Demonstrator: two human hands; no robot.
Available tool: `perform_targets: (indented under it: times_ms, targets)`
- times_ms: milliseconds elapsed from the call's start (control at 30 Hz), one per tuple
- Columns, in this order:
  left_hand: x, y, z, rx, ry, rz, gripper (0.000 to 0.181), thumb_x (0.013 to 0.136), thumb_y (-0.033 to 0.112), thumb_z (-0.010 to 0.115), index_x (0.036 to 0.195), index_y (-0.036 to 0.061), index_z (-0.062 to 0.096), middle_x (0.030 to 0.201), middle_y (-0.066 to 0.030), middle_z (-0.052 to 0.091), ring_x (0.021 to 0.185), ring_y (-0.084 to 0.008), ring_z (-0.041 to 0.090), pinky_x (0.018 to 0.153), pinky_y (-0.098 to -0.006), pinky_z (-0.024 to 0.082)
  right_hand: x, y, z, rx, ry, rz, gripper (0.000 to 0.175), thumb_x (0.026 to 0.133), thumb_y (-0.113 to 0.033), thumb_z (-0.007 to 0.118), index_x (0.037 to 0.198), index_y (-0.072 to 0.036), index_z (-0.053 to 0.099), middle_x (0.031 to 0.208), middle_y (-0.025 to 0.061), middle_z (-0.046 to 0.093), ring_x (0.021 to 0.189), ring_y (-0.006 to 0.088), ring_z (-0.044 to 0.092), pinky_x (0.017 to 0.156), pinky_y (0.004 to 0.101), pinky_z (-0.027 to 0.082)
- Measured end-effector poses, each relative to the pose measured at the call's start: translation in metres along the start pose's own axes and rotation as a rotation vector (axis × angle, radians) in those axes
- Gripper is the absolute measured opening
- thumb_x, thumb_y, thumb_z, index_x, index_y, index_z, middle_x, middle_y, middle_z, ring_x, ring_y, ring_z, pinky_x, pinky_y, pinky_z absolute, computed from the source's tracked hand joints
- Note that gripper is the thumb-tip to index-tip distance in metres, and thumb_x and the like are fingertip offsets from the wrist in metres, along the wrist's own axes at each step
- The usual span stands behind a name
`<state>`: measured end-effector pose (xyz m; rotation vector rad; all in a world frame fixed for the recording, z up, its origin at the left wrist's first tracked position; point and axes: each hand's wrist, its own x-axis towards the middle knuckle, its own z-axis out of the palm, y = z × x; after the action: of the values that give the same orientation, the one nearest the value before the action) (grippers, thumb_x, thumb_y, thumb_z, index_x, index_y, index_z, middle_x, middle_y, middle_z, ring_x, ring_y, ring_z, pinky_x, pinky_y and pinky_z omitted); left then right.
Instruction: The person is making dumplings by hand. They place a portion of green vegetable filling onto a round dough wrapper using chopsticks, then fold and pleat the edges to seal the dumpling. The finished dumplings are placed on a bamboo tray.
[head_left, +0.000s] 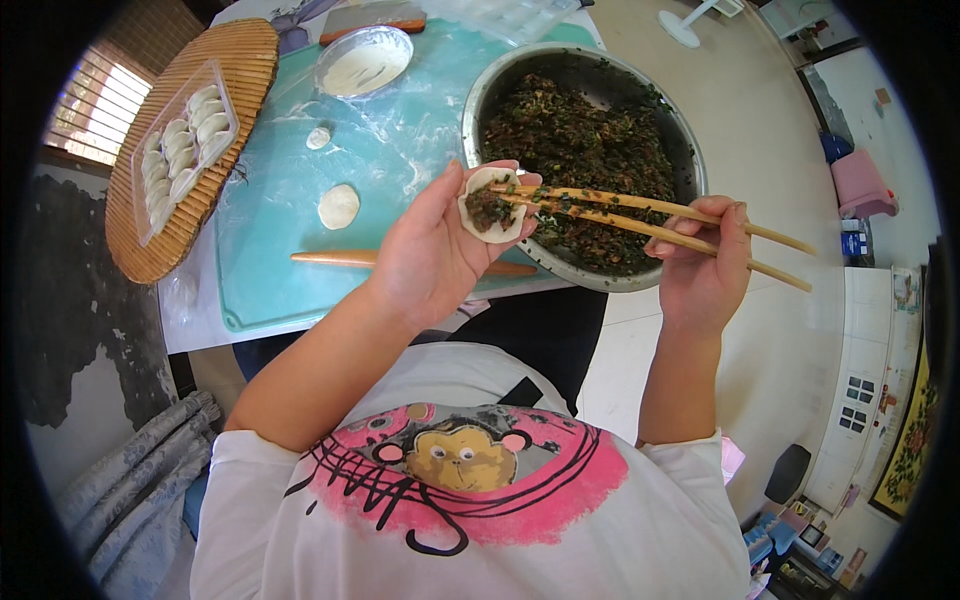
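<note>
On the fingers and palm of my left hand (435, 251) rests a round dumpling wrapper (512, 227), its edge held by the thumb. Dark chopped filling (487, 208) sits in the wrapper's middle. My right hand (701, 262) grips a pair of wooden chopsticks (637, 217), whose tips touch that filling. Bits of green cling to the sticks. Beneath them stands a large steel basin (697, 161) with a mass of chopped meat-and-greens filling (577, 142). A wooden rolling pin (330, 258) lies partly hidden behind my left hand. One flat wrapper (339, 207) and a small dough piece (318, 138) lie to the left.
A floury teal mat (262, 225) covers much of the table. Toward its far side are a bowl of flour (367, 64), a cleaver (371, 19) and a clear plastic tray (517, 15). At left, a round slatted board (251, 67) carries a plastic box of folded dumplings (180, 154).
</note>
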<state>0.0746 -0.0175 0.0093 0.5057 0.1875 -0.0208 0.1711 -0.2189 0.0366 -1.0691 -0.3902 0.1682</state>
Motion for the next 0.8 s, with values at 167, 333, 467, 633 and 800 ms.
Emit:
perform_targets:
  times_ms: [167, 333, 467, 633, 800]
  targets:
    - [-0.002, 0.002, -0.002, 0.000, 0.000, -0.043, 0.046, 0.095, 0.034, 0.024, 0.120, -0.0006, 0.041, 0.120, -0.0165, 0.048, 0.107, -0.0246, 0.049, 0.092, -0.0364, 0.041, 0.007, 0.000, -0.002, -0.007, -0.021, 0.090, 0.029, 0.093, -0.025, 0.037, 0.086, 0.000, 0.051, 0.065, 0.0106, 0.055, 0.049, 0.0213, 0.055, 0.048, 0.0331, 0.051]
    - [-0.005, 0.004, -0.006, -0.003, -0.027, -0.134, 0.049, 0.094, 0.035, 0.024, 0.120, -0.0025, 0.041, 0.121, -0.0191, 0.047, 0.110, -0.0260, 0.049, 0.093, -0.0367, 0.041, 0.020, -0.023, -0.009, -0.112, -0.157, 0.076, 0.029, 0.094, -0.026, 0.033, 0.084, -0.005, 0.051, 0.065, 0.0054, 0.052, 0.049, 0.0156, 0.052, 0.046, 0.0290, 0.049]
    - [-0.005, 0.002, -0.009, -0.046, -0.039, -0.166, 0.049, 0.095, 0.035, 0.025, 0.120, -0.0036, 0.041, 0.120, -0.0219, 0.047, 0.110, -0.0267, 0.048, 0.092, -0.0367, 0.041, 0.023, -0.022, -0.008, -0.188, -0.211, 0.116, 0.030, 0.094, -0.026, 0.034, 0.084, -0.005, 0.051, 0.066, 0.0059, 0.052, 0.049, 0.0155, 0.052, 0.045, 0.0282, 0.048]
    - [-0.007, 0.004, -0.010, -0.059, -0.028, -0.161, 0.048, 0.095, 0.035, 0.025, 0.119, -0.0037, 0.041, 0.120, -0.0229, 0.046, 0.110, -0.0267, 0.049, 0.092, -0.0362, 0.043, 0.019, -0.020, 0.000, -0.154, -0.160, 0.078, 0.030, 0.094, -0.026, 0.033, 0.084, -0.004, 0.051, 0.066, 0.0065, 0.051, 0.048, 0.0152, 0.051, 0.044, 0.0274, 0.048]
    - [-0.009, 0.004, -0.009, -0.062, 0.002, -0.154, 0.048, 0.095, 0.035, 0.025, 0.119, -0.0037, 0.041, 0.121, -0.0226, 0.046, 0.109, -0.0264, 0.049, 0.091, -0.0358, 0.043, 0.015, -0.008, 0.011, -0.102, -0.168, 0.118, 0.029, 0.093, -0.024, 0.037, 0.083, 0.000, 0.052, 0.060, 0.0102, 0.055, 0.047, 0.0194, 0.053, 0.045, 0.0308, 0.049]
